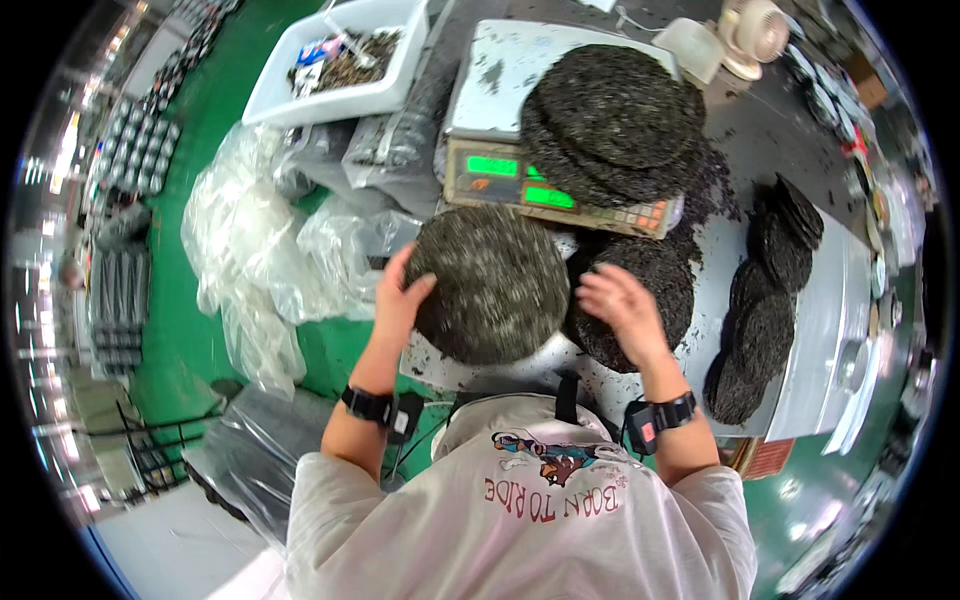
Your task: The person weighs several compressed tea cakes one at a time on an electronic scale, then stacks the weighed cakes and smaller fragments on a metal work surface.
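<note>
My left hand (pixel 405 281) grips the left edge of a round, dark dried seaweed disc (pixel 491 289), thumb on top and fingers at its rim. The disc is blurred and lies flat in front of me. My right hand (pixel 615 304) has its fingers spread just right of that disc, over another dark disc (pixel 660 285), holding nothing that I can see. Beyond them stands a digital weighing scale (pixel 487 82) with lit green displays. A stack of similar discs (pixel 611 112) rests on its right side and covers part of its keys.
Overlapping discs (pixel 765 330) lie in a row on the metal table at right. Dark crumbs (pixel 709 195) are scattered beside the scale. A white plastic tub (pixel 337 105) with brown scraps stands at upper left, above clear plastic bags (pixel 244 225). A small fan (pixel 754 34) is at upper right.
</note>
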